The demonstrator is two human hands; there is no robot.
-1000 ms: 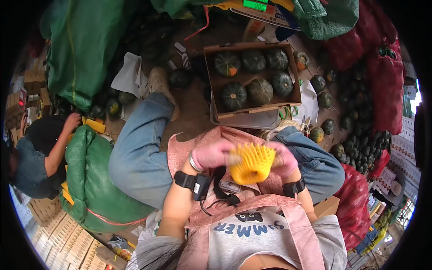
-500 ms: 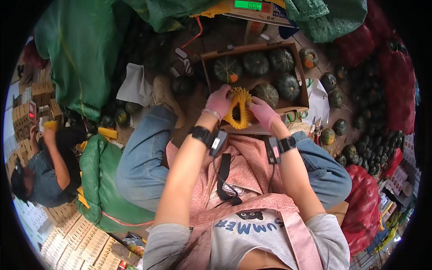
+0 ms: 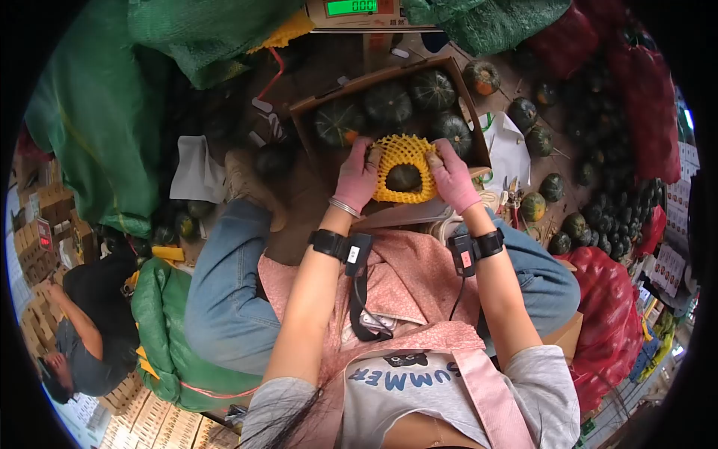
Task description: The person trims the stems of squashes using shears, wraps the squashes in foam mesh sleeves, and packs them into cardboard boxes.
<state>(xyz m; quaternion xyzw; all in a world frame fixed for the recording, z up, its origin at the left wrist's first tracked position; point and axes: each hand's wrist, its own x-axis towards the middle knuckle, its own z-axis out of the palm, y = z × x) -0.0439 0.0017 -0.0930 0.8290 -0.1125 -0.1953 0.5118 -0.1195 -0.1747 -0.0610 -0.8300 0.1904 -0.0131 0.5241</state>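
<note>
My left hand (image 3: 357, 176) and my right hand (image 3: 453, 176), both in pink gloves, grip opposite sides of a yellow foam net sleeve (image 3: 407, 150). Spread wide between them, the sleeve has a round hole facing me. Through the hole shows a dark rounded surface, probably a squash (image 3: 404, 178); how far the net goes around it I cannot tell. Just beyond the hands lies an open cardboard box (image 3: 470, 108) holding several dark green squashes (image 3: 387, 103). One squash (image 3: 452, 133) sits close to my right hand's fingers.
A scale (image 3: 353, 9) with a green display stands beyond the box. Green sacks (image 3: 97, 135) are at left, red net sacks (image 3: 606, 322) at right. Loose squashes (image 3: 552, 185) lie on the floor at right. Another person (image 3: 90, 329) sits at far left among stacked cartons.
The yellow net sleeve has been stretched wider, its hole turned toward me with a dark surface behind it. My hands have moved farther apart. The whole view has shifted.
</note>
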